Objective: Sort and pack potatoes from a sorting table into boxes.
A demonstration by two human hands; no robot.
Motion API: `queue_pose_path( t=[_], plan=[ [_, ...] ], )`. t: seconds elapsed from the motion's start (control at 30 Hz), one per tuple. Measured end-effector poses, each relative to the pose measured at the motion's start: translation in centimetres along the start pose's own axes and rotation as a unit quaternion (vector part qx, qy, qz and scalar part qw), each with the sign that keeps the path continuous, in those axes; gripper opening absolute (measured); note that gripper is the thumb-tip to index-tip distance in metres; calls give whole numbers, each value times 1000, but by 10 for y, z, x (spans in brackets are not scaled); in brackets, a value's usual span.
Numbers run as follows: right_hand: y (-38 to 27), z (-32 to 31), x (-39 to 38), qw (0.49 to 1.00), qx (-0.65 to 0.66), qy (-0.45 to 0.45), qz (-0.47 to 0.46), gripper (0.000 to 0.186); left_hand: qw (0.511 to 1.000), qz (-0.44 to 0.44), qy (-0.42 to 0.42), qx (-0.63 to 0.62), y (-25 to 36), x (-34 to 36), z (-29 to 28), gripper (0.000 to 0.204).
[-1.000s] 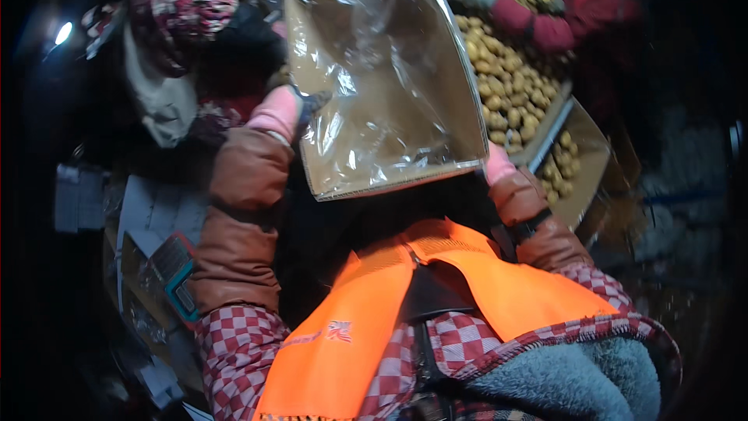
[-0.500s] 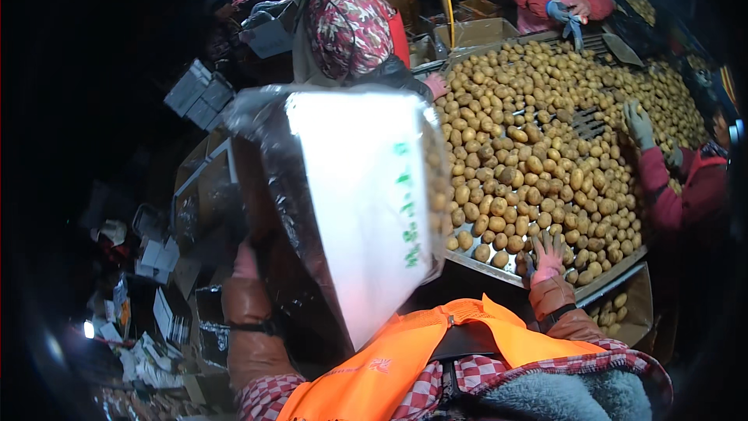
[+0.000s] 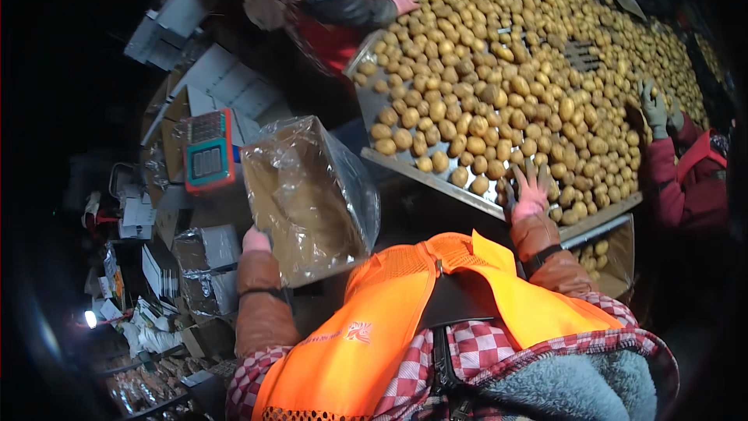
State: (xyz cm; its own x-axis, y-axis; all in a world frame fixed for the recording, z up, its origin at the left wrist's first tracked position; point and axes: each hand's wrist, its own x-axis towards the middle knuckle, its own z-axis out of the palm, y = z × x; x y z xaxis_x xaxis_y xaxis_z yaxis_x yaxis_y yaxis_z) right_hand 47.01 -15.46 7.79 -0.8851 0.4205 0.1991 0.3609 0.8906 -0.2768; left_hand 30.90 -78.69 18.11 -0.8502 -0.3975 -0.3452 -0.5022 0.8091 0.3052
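Observation:
A cardboard box [image 3: 288, 210] with a clear plastic liner hangs low in front of me, its open side showing an empty brown inside. At its left edge my left hand [image 3: 255, 240], in a pink glove, grips the rim; the fingertips are partly hidden. My right hand [image 3: 531, 191], gloved in pink with a darker finger side, rests spread on the potatoes [image 3: 538, 121] at the near edge of the sorting table [image 3: 436, 177]. Nothing is held in it. Bare metal shows around a few potatoes to its left.
A red and teal weighing scale [image 3: 209, 157] stands left of the box, near stacked white cartons [image 3: 234, 78]. Another box of potatoes [image 3: 604, 261] sits under the table's near right edge. Co-workers' gloved hands [image 3: 403, 0] reach onto the table from left and right.
The box has come down from in front of the view and turned so its open inside shows; the scale is now visible. My right hand stays on the potatoes, fingers spread.

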Motion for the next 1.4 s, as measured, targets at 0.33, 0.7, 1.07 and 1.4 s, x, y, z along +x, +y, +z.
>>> queue_pose_path(
  t=[0.33, 0.7, 1.07, 1.4],
  plan=[
    [-8, -6, -1, 999, -39, -4, 11, 54, 989, -35, -140, 39, 93, 116, 154, 43],
    [-87, -17, 55, 996, 68, 45, 28, 51, 983, 33, -171, 63, 146, 236, 253, 42],
    [-176, 26, 147, 978, 23, -157, -134, 55, 977, 92, -176, 79, 132, 266, 254, 41],
    [-252, 97, 173, 941, 95, -250, -208, 75, 976, 112, -169, 77, 128, 272, 256, 41]
  ],
)
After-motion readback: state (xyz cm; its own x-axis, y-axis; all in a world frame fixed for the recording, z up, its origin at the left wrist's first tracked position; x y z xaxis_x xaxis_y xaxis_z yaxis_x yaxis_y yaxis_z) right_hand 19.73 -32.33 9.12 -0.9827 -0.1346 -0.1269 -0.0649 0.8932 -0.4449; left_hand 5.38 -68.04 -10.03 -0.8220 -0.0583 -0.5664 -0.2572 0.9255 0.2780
